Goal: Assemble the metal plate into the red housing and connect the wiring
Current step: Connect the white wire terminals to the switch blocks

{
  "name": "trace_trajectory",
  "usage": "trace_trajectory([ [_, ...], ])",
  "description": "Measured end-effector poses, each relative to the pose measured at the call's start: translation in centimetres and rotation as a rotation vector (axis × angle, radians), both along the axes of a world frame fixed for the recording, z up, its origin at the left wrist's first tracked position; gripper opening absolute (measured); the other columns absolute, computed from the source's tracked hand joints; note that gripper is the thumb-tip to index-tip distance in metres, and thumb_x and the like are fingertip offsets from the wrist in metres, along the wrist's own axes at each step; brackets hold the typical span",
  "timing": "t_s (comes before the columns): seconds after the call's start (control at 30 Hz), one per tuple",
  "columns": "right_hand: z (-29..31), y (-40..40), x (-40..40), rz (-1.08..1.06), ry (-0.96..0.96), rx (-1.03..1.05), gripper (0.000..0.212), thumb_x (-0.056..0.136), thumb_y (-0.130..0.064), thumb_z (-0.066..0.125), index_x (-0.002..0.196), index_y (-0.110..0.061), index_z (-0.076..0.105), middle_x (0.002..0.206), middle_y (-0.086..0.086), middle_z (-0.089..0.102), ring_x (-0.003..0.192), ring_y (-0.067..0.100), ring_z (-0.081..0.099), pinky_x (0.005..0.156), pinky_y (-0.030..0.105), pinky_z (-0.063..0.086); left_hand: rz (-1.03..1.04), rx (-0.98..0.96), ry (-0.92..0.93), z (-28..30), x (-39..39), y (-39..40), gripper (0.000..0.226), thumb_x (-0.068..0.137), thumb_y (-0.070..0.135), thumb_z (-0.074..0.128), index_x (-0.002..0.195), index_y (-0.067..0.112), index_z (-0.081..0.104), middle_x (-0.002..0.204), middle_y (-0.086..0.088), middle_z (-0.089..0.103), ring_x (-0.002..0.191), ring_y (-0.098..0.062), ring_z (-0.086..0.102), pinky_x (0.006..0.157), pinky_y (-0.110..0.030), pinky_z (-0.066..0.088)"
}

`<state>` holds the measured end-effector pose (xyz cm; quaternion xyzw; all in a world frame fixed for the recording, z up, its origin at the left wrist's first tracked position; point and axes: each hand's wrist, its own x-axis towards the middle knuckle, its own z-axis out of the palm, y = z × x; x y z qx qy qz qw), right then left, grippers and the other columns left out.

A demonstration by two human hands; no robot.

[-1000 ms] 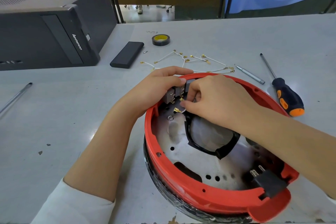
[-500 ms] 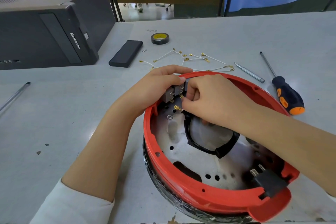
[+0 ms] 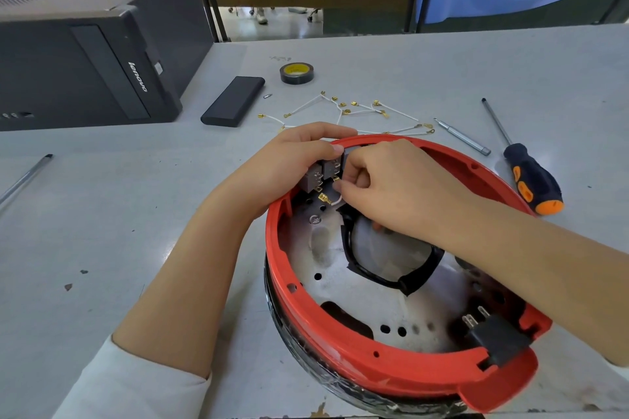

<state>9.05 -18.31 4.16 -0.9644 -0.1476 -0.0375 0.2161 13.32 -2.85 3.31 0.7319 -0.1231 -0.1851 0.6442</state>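
Change: over the last second the right hand (image 3: 401, 187) has barely shifted; it stays curled at the grey switch blocks (image 3: 323, 170), and the brass spade terminal (image 3: 324, 198) on its short white lead (image 3: 337, 202) still hangs free just below its fingertips.
Meaning: my guess is the connector is not yet pushed home, so the wiring step is under way, not done.
Left hand: the left hand (image 3: 289, 163) keeps its grip over the far rim, fingers outside and thumb on top of the switch blocks, steadying them.
Right hand: fingers curled and pinching something small at the blocks; I cannot tell exactly what, perhaps the lead.
Red housing: the red housing (image 3: 357, 360) sits on the table (image 3: 102, 231) under both wrists, a smooth moulded plastic ring with small holes in the rim.
Metal plate: the metal plate (image 3: 374, 303) already lies inside it, below the right forearm; dull, scuffed sheet with punched holes and a black-edged opening.
Plug socket: a black plug socket (image 3: 493, 337) with two flat prongs sits at the near rim.
Spare leads: thin white spare leads (image 3: 367, 110) with brass ends lie beyond the hands, untouched.
Screwdriver: a black-and-orange screwdriver (image 3: 532, 180) lies right of the right hand.
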Motion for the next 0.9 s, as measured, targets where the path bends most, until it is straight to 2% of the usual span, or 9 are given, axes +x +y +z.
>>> trace_trajectory([
  [0.1,-0.27,-0.32,-0.31,0.049,-0.038,-0.025,0.010,0.086,-0.029,0.056,0.078,-0.023,0.059,0.062,-0.010,0.057,0.060,0.009,0.056,0.059,0.029,0.046,0.002,0.017,-0.007,0.02,-0.07,-0.01,0.031,0.096,0.004,0.050,0.121,0.015,0.066,0.109,-0.013,0.074,0.108,-0.034,0.067,0.102,-0.047,0.049],
  [0.17,-0.40,-0.53,-0.43,0.069,-0.057,-0.054,0.002,0.082,-0.026,0.056,0.082,-0.026,0.058,0.065,-0.010,0.056,0.066,0.011,0.056,0.062,0.031,0.047,0.004,0.028,-0.020,0.04,-0.06,-0.02,0.031,0.096,0.005,0.050,0.120,0.016,0.067,0.111,-0.013,0.073,0.111,-0.033,0.066,0.103,-0.045,0.049],
  [0.27,-0.40,-0.65,-0.15,0.076,-0.070,-0.085,0.008,0.082,-0.022,0.056,0.084,-0.029,0.060,0.063,-0.013,0.050,0.068,0.011,0.053,0.064,0.033,0.048,-0.001,0.023,-0.017,-0.03,-0.01,0.00,0.032,0.096,0.004,0.050,0.120,0.015,0.066,0.110,-0.013,0.074,0.109,-0.032,0.067,0.102,-0.044,0.050],
  [0.37,-0.44,-0.67,0.12,0.058,-0.111,-0.127,0.009,0.083,-0.024,0.056,0.084,-0.031,0.062,0.061,-0.013,0.046,0.068,0.012,0.052,0.057,0.030,0.043,-0.015,-0.001,-0.003,-0.10,0.10,-0.02,0.032,0.096,0.004,0.049,0.119,0.016,0.067,0.107,-0.011,0.075,0.098,-0.026,0.070,0.095,-0.040,0.053],
  [0.47,-0.59,-0.69,0.09,0.037,-0.163,-0.175,0.015,0.084,-0.030,0.054,0.094,-0.033,0.066,0.065,-0.011,0.048,0.071,0.014,0.052,0.049,0.023,0.032,-0.022,-0.031,0.012,-0.11,0.18,0.06,0.031,0.096,0.003,0.049,0.118,0.015,0.067,0.098,-0.008,0.076,0.083,-0.019,0.070,0.077,-0.032,0.057],
  [0.53,-0.62,-0.69,0.03,0.040,-0.186,-0.199,0.018,0.085,-0.031,0.052,0.096,-0.032,0.066,0.067,-0.009,0.051,0.071,0.017,0.054,0.048,0.023,0.030,-0.024,-0.048,0.022,-0.15,0.21,0.08,0.030,0.096,0.003,0.049,0.118,0.015,0.067,0.094,-0.007,0.075,0.077,-0.018,0.069,0.071,-0.030,0.055],
  [0.77,-0.83,-0.55,0.05,0.020,-0.239,-0.216,0.020,0.086,-0.031,0.050,0.093,-0.032,0.069,0.062,-0.008,0.046,0.066,0.019,0.051,0.045,0.021,0.025,-0.031,-0.044,0.045,-0.10,0.29,0.11,0.029,0.097,0.005,0.050,0.117,0.017,0.067,0.089,-0.005,0.074,0.072,-0.018,0.068,0.068,-0.030,0.054],
  [0.9,-0.90,-0.34,-0.04,0.010,-0.251,-0.208,0.021,0.086,-0.031,0.050,0.095,-0.034,0.069,0.060,-0.009,0.041,0.065,0.018,0.047,0.045,0.021,0.020,-0.023,-0.049,0.051,0.13,0.05,0.00,0.030,0.097,0.004,0.049,0.119,0.014,0.066,0.081,-0.003,0.074,0.062,-0.014,0.067,0.061,-0.025,0.053],
])
